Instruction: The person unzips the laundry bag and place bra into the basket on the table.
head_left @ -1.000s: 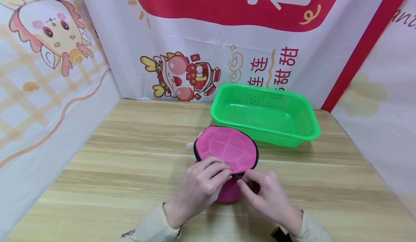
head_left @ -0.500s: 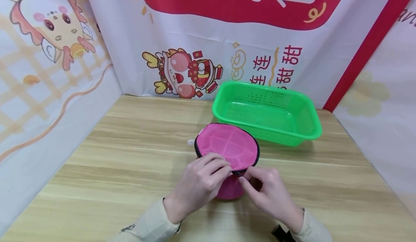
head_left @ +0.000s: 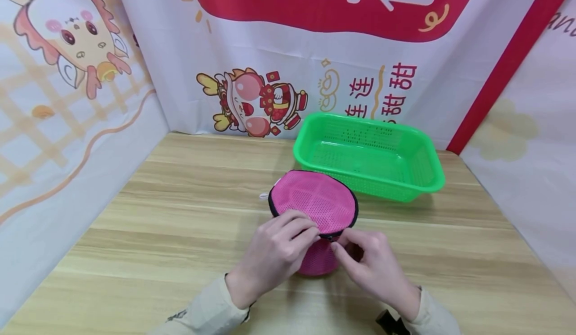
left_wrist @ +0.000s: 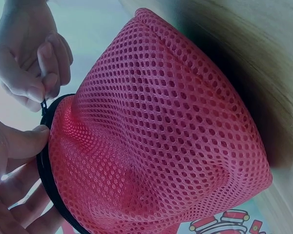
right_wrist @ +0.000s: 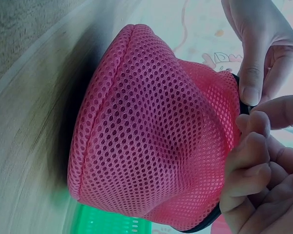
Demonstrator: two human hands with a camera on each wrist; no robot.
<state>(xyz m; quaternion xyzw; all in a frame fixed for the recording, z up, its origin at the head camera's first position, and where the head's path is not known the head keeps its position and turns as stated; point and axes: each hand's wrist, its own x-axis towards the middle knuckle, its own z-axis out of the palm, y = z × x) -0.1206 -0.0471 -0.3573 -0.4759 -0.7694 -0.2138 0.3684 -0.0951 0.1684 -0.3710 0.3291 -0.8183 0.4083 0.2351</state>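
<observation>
A round pink mesh bag [head_left: 315, 200] with a black zipper edge stands on the wooden table, between both hands. My left hand [head_left: 279, 250] grips its near rim, thumb against the black edge in the left wrist view. Just to the right, my right hand [head_left: 373, 262] pinches a small dark zipper pull [left_wrist: 44, 105] between thumb and forefinger. The bag's side mesh [right_wrist: 146, 126] bulges and creases in the right wrist view. In the head view, fingers cover part of the near rim. Whatever the bag may contain cannot be made out.
Behind the bag, to the right, a green plastic basket [head_left: 369, 160] stands near the table's back edge. Printed cloth [head_left: 171, 65] hangs at the back and sides. A small white loop [head_left: 263, 196] sticks out from the bag's left side.
The head view has shifted slightly. Both hands keep almost the same place on the bag's near rim, and the bag and basket stay put.
</observation>
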